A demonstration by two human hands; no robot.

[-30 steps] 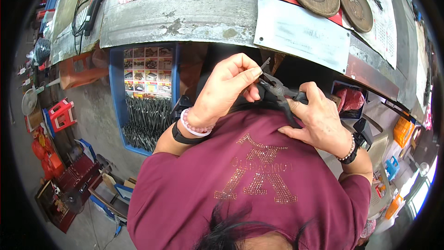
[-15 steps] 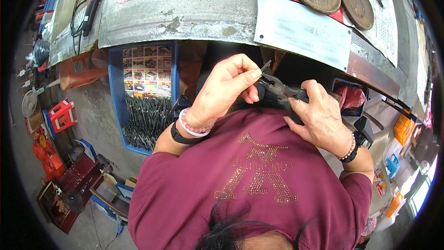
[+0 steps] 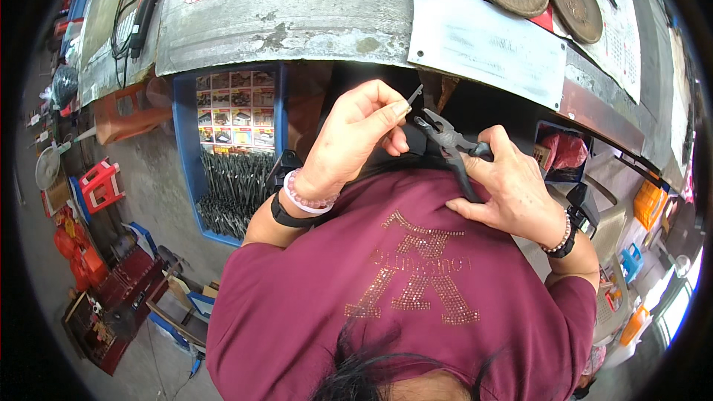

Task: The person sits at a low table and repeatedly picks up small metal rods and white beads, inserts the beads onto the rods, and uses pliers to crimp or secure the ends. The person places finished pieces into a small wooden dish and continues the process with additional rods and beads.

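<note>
Thin piece [image 3: 417,94] and pliers [image 3: 450,141], apart near the tabletop [image 3: 319,18]
The left hand [image 3: 353,134] pinches the thin piece between thumb and fingers; the right hand [image 3: 512,187] wraps its fingers around the pliers' handles.

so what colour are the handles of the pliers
The handles are black, shown in the head view.

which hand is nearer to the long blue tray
Left. The left hand, pinching a thin strip, is right of the tray; the right hand, holding pliers, is farther right.
</note>
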